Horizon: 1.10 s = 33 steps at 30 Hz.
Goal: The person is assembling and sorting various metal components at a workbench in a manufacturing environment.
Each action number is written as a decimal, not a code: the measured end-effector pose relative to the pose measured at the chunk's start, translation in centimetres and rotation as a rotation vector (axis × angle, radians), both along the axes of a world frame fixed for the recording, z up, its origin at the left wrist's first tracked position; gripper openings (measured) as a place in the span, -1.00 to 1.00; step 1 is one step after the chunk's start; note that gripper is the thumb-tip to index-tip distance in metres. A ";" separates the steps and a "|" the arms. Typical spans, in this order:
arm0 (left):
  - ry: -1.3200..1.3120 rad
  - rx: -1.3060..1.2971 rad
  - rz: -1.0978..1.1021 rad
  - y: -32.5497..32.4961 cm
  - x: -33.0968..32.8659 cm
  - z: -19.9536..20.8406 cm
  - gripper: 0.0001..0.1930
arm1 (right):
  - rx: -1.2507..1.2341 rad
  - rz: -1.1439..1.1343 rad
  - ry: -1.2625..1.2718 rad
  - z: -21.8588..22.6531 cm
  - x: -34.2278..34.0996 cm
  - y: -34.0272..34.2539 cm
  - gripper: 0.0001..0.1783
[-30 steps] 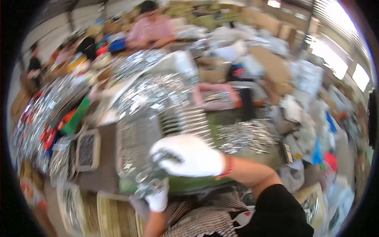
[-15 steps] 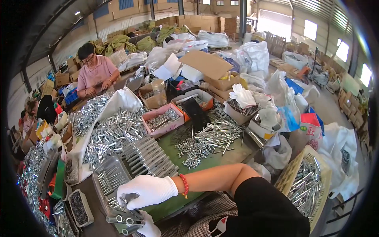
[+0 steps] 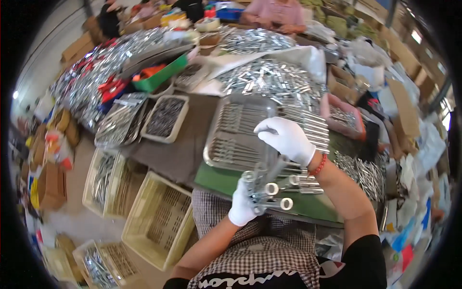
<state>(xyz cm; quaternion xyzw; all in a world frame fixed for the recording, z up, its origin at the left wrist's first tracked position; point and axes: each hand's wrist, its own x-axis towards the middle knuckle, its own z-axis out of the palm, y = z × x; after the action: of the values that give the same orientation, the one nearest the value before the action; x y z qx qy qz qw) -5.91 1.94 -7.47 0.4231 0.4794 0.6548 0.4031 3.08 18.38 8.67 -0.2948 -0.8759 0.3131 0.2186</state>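
My left hand [image 3: 242, 206], in a white glove, grips a bunch of several shiny metal tubes [image 3: 272, 189] at the table's near edge, their round open ends facing right. My right hand [image 3: 288, 138], also gloved, hovers over the right side of a clear plastic tray [image 3: 208, 156]. Its thumb and fingers are bent together, and whatever they hold is too small or hidden to make out. Slim metal bolts [image 3: 228, 151] lie in rows inside the tray. Right of the tray, partly behind my right hand, metal tubes [image 3: 308, 126] lie side by side.
A box of small dark parts [image 3: 166, 118] stands left of the tray. Beyond lies a heap of metal sleeves [image 3: 269, 79]; a pink box [image 3: 342, 115] is to the right. A yellowish crate [image 3: 159, 216] stands low at left. A person in pink [image 3: 274, 14] works across the table.
The view has swung left and down. My right hand has moved away from the tubes in my left hand to over the tray. My left hand still holds the tubes.
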 end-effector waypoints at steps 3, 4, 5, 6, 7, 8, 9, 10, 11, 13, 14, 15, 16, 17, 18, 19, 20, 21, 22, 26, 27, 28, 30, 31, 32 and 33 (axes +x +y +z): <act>-0.395 0.036 -0.135 0.3 0.3 1.7 -0.28 | 0.192 0.102 -0.082 -3.2 -3.0 1.4 -0.79; 0.139 0.074 -0.058 0.0 -0.3 1.7 -0.28 | 0.214 0.116 -0.126 -3.7 -4.0 1.7 -0.79; 0.136 0.074 -0.045 0.0 -0.5 1.6 -0.28 | 0.214 0.129 -0.129 -4.3 -4.9 1.8 -0.79; 0.154 0.075 -0.041 0.1 -0.4 1.5 -0.28 | 0.236 0.137 -0.152 -4.9 -5.8 1.9 -0.78; 0.172 0.077 -0.040 0.2 -0.4 1.5 -0.29 | 0.258 0.142 -0.175 -5.3 -6.5 2.1 -0.77; 0.055 0.087 -0.022 -0.2 -0.3 1.9 -0.28 | 0.239 0.160 -0.185 -5.7 -7.3 2.0 -0.74; 0.054 0.084 -0.017 -0.1 -0.4 1.7 -0.28 | 0.236 0.165 -0.185 -5.9 -7.9 2.0 -0.74; 0.138 0.079 -0.013 0.1 -0.5 1.2 -0.27 | 0.202 0.183 -0.239 -6.1 -8.4 2.0 -0.72; 0.220 0.075 -0.013 0.2 -0.5 1.1 -0.27 | 0.169 0.198 -0.295 -6.0 -8.7 2.1 -0.69; 0.218 0.071 -0.024 0.3 -0.4 1.1 -0.26 | 0.118 0.179 -0.340 -5.4 -9.0 2.7 -0.66; 0.219 0.068 -0.034 0.4 -0.4 1.2 -0.26 | 0.077 0.196 -0.384 -5.4 -9.0 3.3 -0.66; 0.220 0.069 -0.036 0.4 -0.3 1.3 -0.26 | 0.037 0.211 -0.427 -5.6 -9.0 3.9 -0.66; 0.164 0.069 -0.045 0.5 -0.1 1.5 -0.26 | 0.018 0.208 -0.405 -6.0 -8.9 4.4 -0.66; 0.108 0.068 -0.050 0.4 -0.2 1.6 -0.26 | 0.019 0.210 -0.403 -5.8 -8.9 4.4 -0.66; 0.109 0.069 -0.049 0.4 -0.2 1.8 -0.26 | -0.073 0.218 -0.344 -5.5 -8.7 4.4 -0.66; 0.095 0.114 -0.024 0.3 -0.1 2.0 -0.26 | -0.164 0.225 -0.285 -5.2 -8.5 4.5 -0.66; 0.080 0.158 0.008 0.1 -0.1 2.2 -0.26 | -0.393 0.161 -0.224 -4.6 -8.3 4.3 -0.69; 0.075 0.164 0.004 0.1 0.0 2.6 -0.26 | -0.470 0.169 -0.116 -3.7 -7.5 4.3 -0.69; 0.181 0.196 0.041 0.2 0.0 2.9 -0.26 | -0.492 0.156 0.001 -2.7 -6.5 4.2 -0.68; 0.237 0.198 0.066 0.1 -0.2 3.8 -0.24 | -0.635 0.079 0.490 2.3 -2.7 1.7 -0.68; 0.232 0.200 0.071 0.1 -0.2 3.7 -0.24 | -0.584 0.064 0.568 3.7 -1.6 0.8 -0.68; 0.215 0.188 0.060 0.1 -0.2 3.5 -0.24 | -0.588 0.080 0.674 5.1 -0.9 -0.6 -0.67; 0.193 0.176 0.046 0.1 -0.2 3.4 -0.23 | -0.547 0.134 0.779 7.3 1.0 -3.0 -0.64; 0.222 0.166 0.050 0.0 -0.3 3.4 -0.23 | -0.507 0.176 0.780 7.8 1.9 -4.0 -0.62; 0.247 0.164 0.040 0.2 -0.3 3.6 -0.22 | -0.459 0.133 0.809 8.3 2.7 -5.4 -0.61; 0.245 0.161 0.041 0.1 -0.4 4.0 -0.22 | -0.467 0.166 0.778 8.5 3.5 -6.1 -0.59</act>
<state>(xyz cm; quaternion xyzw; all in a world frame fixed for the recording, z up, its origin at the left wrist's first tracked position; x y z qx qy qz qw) -6.33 2.08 -3.46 0.5212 0.4793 0.6426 0.2928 6.63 12.26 17.19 -0.1254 -0.6553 0.6060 0.4330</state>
